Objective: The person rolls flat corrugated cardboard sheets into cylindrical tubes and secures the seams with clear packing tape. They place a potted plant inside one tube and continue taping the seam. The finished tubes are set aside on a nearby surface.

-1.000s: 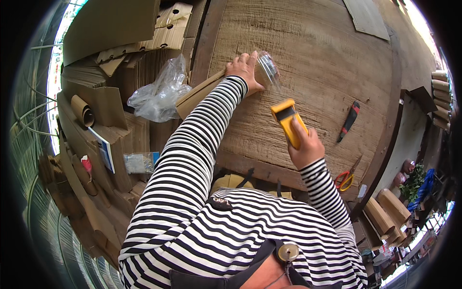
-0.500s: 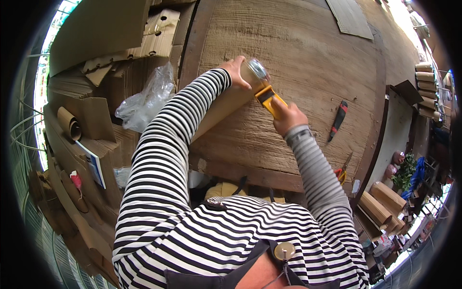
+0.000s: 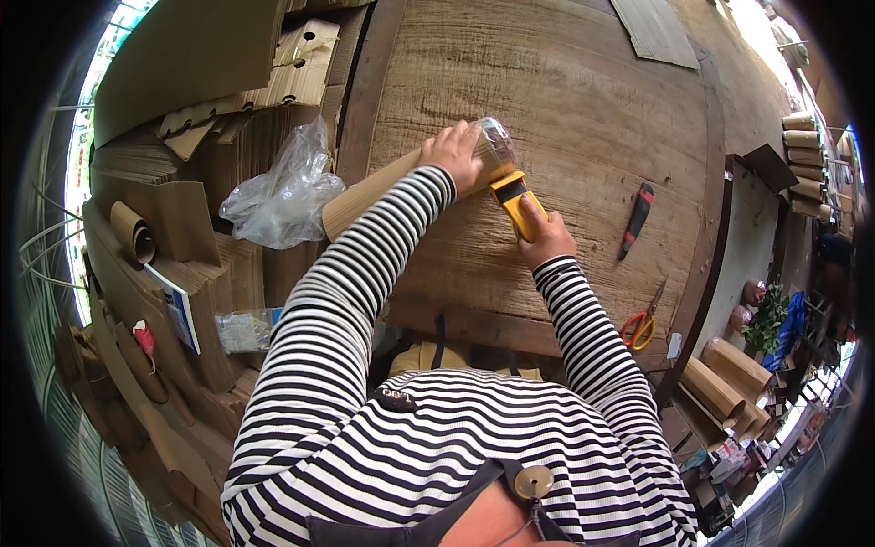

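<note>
My left hand lies over a brown cardboard tube, fingers curled around it near its far right end. The tube slants across the wooden tabletop, and my left sleeve hides part of it. In my right hand is a yellow tape dispenser, gripped by its handle, its head against the tube's end. Something clear, round and shiny shows there; whether it is the tape roll or wrapping on the tube, I cannot tell. To the right lie a black and red utility knife and scissors with red and yellow handles.
Crumpled clear plastic and stacked cardboard sheets crowd the left side. A flat cardboard piece lies at the table's far right. Beyond the right edge are more cardboard tubes and a green plant.
My left hand has shifted onto the top of the tube. The tube has turned flatter, its near end now showing left of my sleeve. The dispenser has moved slightly right and nearer.
</note>
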Tool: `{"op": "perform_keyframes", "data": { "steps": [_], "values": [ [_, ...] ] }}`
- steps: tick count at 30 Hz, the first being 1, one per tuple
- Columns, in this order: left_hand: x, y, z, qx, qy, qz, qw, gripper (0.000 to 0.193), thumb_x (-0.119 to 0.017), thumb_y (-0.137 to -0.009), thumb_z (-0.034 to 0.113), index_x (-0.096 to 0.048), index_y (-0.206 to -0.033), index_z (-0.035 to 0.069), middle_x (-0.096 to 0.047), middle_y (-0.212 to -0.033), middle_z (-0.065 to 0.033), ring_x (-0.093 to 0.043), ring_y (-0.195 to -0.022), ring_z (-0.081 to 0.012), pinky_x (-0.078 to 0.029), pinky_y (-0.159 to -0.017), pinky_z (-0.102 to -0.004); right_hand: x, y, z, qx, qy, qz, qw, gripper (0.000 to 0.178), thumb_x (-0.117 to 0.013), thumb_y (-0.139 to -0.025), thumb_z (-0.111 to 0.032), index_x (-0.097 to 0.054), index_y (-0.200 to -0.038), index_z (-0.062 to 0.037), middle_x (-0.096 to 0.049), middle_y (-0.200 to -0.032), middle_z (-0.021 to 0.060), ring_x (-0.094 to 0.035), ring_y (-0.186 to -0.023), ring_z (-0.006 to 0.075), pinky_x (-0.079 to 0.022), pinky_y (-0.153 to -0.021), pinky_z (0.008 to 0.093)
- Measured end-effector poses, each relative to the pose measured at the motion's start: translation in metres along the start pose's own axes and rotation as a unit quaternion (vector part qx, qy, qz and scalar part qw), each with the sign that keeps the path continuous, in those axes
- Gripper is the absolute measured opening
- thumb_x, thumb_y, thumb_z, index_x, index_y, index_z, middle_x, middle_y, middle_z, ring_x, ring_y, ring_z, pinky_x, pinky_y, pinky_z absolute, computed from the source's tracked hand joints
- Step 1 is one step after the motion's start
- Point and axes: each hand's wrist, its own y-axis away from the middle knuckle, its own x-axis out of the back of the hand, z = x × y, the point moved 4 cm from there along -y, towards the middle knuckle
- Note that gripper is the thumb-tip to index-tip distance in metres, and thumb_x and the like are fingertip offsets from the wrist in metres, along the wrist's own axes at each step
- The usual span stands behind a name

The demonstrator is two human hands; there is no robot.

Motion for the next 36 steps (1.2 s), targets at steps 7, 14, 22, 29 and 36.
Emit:
{"op": "perform_keyframes", "data": {
  "steps": [7,14,22,29,36],
  "values": [
    [0.018,0.005,0.007,0.044,-0.080,0.000,0.996,0.129,-0.087,-0.059,0.058,-0.018,-0.160,0.019,-0.037,-0.154,-0.0182,-0.038,-0.141,-0.0357,-0.029,-0.119,-0.0505,0.016,0.025,0.003,0.052,-0.041,0.058,0.996,0.070,-0.078,-0.076,-0.018,-0.054,-0.141,-0.0319,-0.061,-0.097,0.0175,-0.066,-0.084,0.0380,-0.055,-0.073,0.0488],
    [0.034,-0.010,-0.009,0.036,-0.026,-0.088,0.995,0.128,-0.086,-0.059,0.055,-0.018,-0.160,0.015,-0.041,-0.152,-0.0168,-0.043,-0.139,-0.0322,-0.037,-0.116,-0.0415,0.013,0.046,0.007,0.040,0.009,0.021,0.999,0.073,-0.078,-0.072,-0.015,-0.057,-0.139,-0.0360,-0.062,-0.091,0.0165,-0.068,-0.076,0.0369,-0.058,-0.068,0.0471],
    [0.033,-0.044,-0.037,-0.005,0.074,-0.121,0.990,0.132,-0.091,-0.055,0.054,-0.021,-0.157,0.008,-0.048,-0.144,-0.0259,-0.049,-0.134,-0.0380,-0.040,-0.114,-0.0433,0.031,-0.052,-0.055,-0.019,0.092,-0.102,0.990,0.051,-0.066,-0.086,-0.023,-0.057,-0.136,-0.0322,-0.067,-0.104,0.0196,-0.070,-0.094,0.0388,-0.057,-0.083,0.0483],
    [-0.059,0.009,0.019,-0.140,0.217,-0.194,0.946,0.111,-0.094,-0.056,0.045,-0.039,-0.142,0.003,-0.056,-0.133,-0.0233,-0.056,-0.126,-0.0348,-0.044,-0.108,-0.0396,0.013,0.097,0.030,0.010,0.044,0.029,0.999,0.060,-0.079,-0.076,-0.024,-0.063,-0.134,-0.0312,-0.060,-0.086,0.0122,-0.067,-0.076,0.0353,-0.056,-0.068,0.0437],
    [-0.101,0.052,0.051,-0.188,0.351,-0.284,0.872,0.111,-0.090,-0.063,0.042,-0.035,-0.151,0.003,-0.047,-0.147,-0.0218,-0.046,-0.138,-0.0329,-0.038,-0.115,-0.0411,0.014,0.189,0.048,-0.020,-0.014,0.020,1.000,0.075,-0.078,-0.067,-0.010,-0.060,-0.139,-0.0254,-0.059,-0.094,0.0126,-0.066,-0.081,0.0329,-0.057,-0.073,0.0414]
  ]
}}
